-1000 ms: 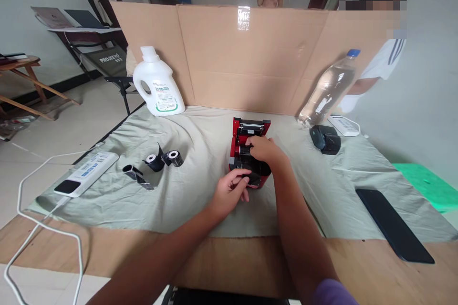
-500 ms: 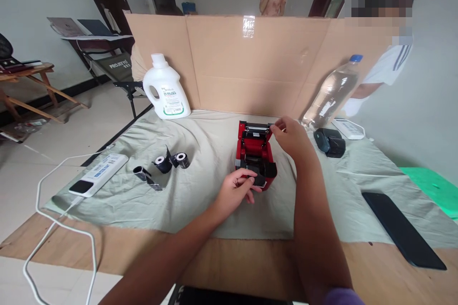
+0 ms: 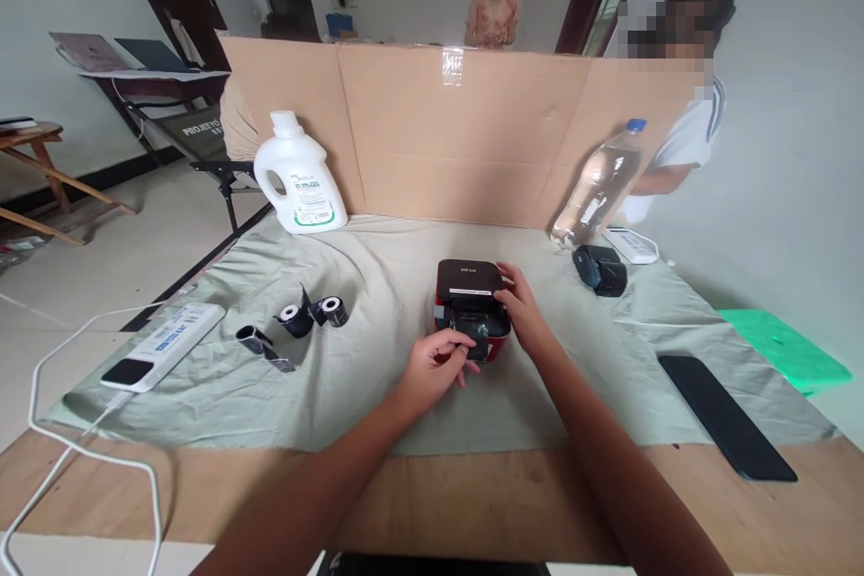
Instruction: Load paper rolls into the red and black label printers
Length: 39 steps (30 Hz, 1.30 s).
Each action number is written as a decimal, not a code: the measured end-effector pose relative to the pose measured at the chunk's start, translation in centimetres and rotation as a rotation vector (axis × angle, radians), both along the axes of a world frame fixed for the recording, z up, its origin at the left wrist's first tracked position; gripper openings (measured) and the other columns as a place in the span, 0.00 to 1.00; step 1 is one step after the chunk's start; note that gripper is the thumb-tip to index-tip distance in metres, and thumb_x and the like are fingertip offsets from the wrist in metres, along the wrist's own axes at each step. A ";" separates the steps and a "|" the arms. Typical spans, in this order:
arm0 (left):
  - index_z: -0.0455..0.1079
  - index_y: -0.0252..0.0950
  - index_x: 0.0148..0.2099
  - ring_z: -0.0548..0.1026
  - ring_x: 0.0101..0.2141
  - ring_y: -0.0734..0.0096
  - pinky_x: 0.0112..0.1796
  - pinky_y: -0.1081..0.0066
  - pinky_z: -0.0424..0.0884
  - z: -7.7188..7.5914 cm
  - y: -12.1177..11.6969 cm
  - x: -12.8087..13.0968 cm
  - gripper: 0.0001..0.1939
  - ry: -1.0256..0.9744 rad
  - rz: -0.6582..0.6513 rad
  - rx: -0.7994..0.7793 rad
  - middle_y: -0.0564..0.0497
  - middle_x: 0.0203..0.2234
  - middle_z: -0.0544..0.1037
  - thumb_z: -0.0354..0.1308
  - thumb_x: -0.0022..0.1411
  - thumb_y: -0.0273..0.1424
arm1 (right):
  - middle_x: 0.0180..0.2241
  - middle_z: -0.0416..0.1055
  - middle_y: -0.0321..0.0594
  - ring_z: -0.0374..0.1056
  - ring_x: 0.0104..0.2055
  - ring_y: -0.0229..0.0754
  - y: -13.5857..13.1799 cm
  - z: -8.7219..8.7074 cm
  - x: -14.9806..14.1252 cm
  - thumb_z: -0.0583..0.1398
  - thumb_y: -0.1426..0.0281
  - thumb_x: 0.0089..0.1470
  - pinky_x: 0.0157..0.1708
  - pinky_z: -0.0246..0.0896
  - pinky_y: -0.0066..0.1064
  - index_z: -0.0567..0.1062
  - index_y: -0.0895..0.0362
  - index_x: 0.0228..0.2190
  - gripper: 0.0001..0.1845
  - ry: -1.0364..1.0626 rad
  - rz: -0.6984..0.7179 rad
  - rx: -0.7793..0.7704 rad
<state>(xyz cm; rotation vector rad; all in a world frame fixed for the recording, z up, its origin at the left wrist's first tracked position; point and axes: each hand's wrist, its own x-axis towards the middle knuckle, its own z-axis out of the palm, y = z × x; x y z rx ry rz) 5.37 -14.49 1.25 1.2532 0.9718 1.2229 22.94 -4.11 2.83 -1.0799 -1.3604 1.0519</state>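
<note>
A small red and black label printer (image 3: 467,277) sits on the cloth in the middle, its dark lid down. A black label strip (image 3: 476,329) comes out at its front. My left hand (image 3: 432,367) pinches the strip's front end between thumb and fingers. On the printer's right side rests my right hand (image 3: 525,313), thumb by the lid's near edge and fingers along the side, gripping it. Left of the printer lie several black label rolls (image 3: 294,318) with loose strips curling off them. The printer's inside is hidden under the lid.
A white detergent bottle (image 3: 301,184) and a clear water bottle (image 3: 600,184) stand before a cardboard screen (image 3: 445,144). At left lies a white power bank (image 3: 166,346) with a cable. A black phone (image 3: 725,414) and dark roll-like objects (image 3: 600,270) lie right. Two people are beyond the screen.
The printer's lid has gone from raised to down, and my right hand has come down with it to the printer's side. My left hand stays at the strip. The whole view has shifted slightly.
</note>
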 end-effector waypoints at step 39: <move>0.67 0.41 0.65 0.72 0.57 0.60 0.60 0.59 0.65 -0.3 3.1 -3.2 0.25 0.112 0.179 0.080 0.47 0.58 0.74 0.54 0.68 0.37 | 0.64 0.64 0.41 0.59 0.66 0.55 -6.4 -4.7 0.9 0.63 0.55 0.55 0.67 0.52 0.54 0.68 0.46 0.60 0.33 -0.105 -0.020 0.120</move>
